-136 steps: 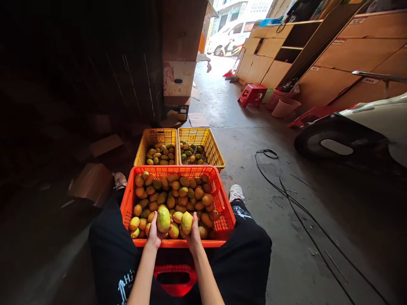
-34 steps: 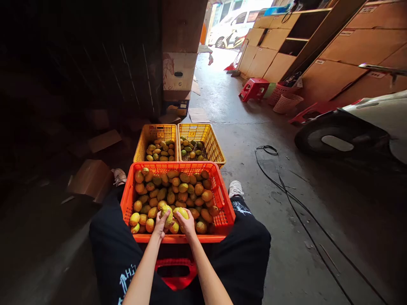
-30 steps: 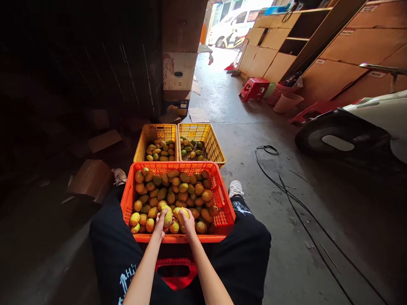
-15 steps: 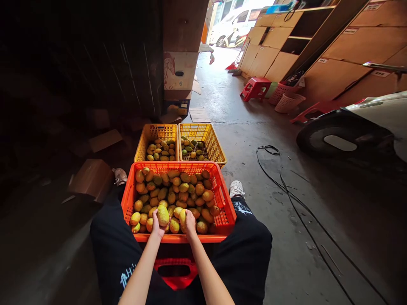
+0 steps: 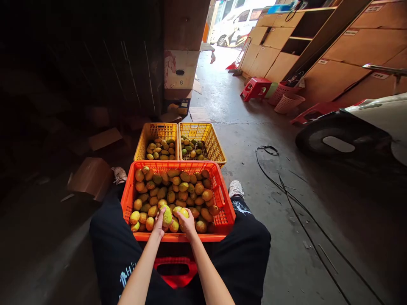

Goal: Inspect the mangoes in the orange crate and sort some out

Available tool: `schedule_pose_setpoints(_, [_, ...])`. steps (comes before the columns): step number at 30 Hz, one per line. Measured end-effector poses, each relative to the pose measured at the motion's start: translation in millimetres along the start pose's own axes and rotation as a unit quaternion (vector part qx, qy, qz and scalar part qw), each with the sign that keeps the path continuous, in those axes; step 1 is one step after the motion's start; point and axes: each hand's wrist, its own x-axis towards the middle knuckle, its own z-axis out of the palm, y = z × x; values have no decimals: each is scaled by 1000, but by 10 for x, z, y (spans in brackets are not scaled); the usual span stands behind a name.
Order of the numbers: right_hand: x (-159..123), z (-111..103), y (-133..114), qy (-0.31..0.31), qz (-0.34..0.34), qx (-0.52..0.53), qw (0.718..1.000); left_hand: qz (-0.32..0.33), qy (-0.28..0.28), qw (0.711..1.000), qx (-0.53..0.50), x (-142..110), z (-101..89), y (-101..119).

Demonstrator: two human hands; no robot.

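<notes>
An orange crate [image 5: 225, 203] full of yellow-green mangoes sits between my knees. My left hand [image 5: 159, 224] is closed round a yellow-green mango [image 5: 167, 215] at the crate's near edge. Right beside it, my right hand [image 5: 187, 223] grips another yellow mango [image 5: 183, 212]. The two hands nearly touch. Beyond the orange crate stand two yellow crates side by side, the left yellow crate [image 5: 142, 140] and the right yellow crate [image 5: 212, 142], each partly filled with greener mangoes.
I sit on a red stool [image 5: 175, 271]. Cardboard boxes [image 5: 92, 178] lie in the dark at left. A black cable [image 5: 286, 186] runs over the concrete floor at right, near a scooter wheel [image 5: 337, 142]. Farther off are a red stool [image 5: 256, 87] and baskets [image 5: 288, 101].
Both hands stay at the crate's near edge, each still holding a mango. They have turned the fruit slightly and drawn a little closer together.
</notes>
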Motion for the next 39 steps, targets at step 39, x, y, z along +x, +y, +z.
schedule_pose_setpoints(39, [-56,60,-4,-20,14,-71,997,-44,-45,996,59,-83,-36,38])
